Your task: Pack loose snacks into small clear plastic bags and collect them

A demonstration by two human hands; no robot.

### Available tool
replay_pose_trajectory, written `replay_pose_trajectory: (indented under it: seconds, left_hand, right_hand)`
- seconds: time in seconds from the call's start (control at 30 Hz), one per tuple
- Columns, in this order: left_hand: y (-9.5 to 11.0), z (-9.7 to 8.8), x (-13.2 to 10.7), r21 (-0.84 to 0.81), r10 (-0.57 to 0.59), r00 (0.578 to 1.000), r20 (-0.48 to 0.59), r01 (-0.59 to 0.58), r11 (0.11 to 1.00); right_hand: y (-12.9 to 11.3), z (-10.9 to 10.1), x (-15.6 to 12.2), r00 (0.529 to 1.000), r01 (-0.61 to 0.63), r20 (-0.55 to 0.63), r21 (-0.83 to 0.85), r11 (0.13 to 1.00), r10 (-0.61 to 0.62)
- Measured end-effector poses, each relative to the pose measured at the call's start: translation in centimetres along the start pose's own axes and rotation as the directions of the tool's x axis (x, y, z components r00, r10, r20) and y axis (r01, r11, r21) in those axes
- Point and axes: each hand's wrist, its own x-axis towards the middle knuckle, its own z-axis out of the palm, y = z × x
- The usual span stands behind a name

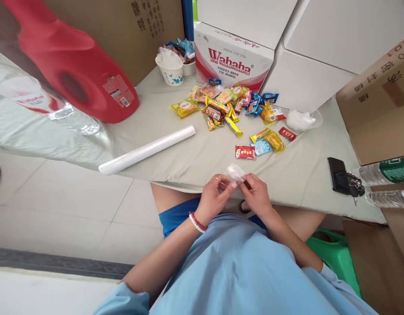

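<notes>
Between my left hand (218,195) and my right hand (256,192) is a small crumpled clear plastic bag (235,172). Both hands are closed, pinching its lower edge with fingertips and thumbs, just over the table's front edge. Past the hands lie a red snack packet (245,152), a light-blue packet (261,147) and a yellow-wrapped snack (275,140). A smaller red packet (287,134) is to their right. Farther back a loose heap of wrapped snacks (218,107) spreads over the cloth. A bunched plastic bag (300,120) sits in a clear dish at the right.
A white roll (147,150) lies at left, near a red jug (90,83) and a water bottle (73,120). Paper tubs (171,73) and a Wahaha carton (233,61) stand behind. A black phone (339,176), keys (355,186) and bottles (390,199) are at right.
</notes>
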Motion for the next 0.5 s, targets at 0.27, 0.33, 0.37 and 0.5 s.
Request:
replay_pose_trajectory:
  seconds: [0.27,0.33,0.37,0.5]
  left_hand:
    - [0.0,1.2,0.7,0.078,0.063,0.998,-0.029,-0.061,0.995]
    - [-0.1,0.9,0.4,0.020,0.027,0.999,-0.020,-0.027,0.999]
    - [-0.1,0.7,0.4,-0.039,-0.017,1.000,-0.010,0.017,0.999]
    - [-0.1,-0.2,1.0,-0.338,-0.197,0.980,-0.010,0.182,0.923]
  right_hand:
    - [-0.9,0.1,-0.4,0.991,-0.098,0.115,0.332,0.938,0.063]
    - [-0.5,0.0,-0.2,0.990,-0.144,0.055,0.395,0.908,0.132]
    - [-0.3,-0.1,0.0,0.984,-0.171,0.036,0.440,0.881,0.173]
    - [0.3,-0.9,0.6,0.928,-0.316,0.093,0.708,0.631,0.361]
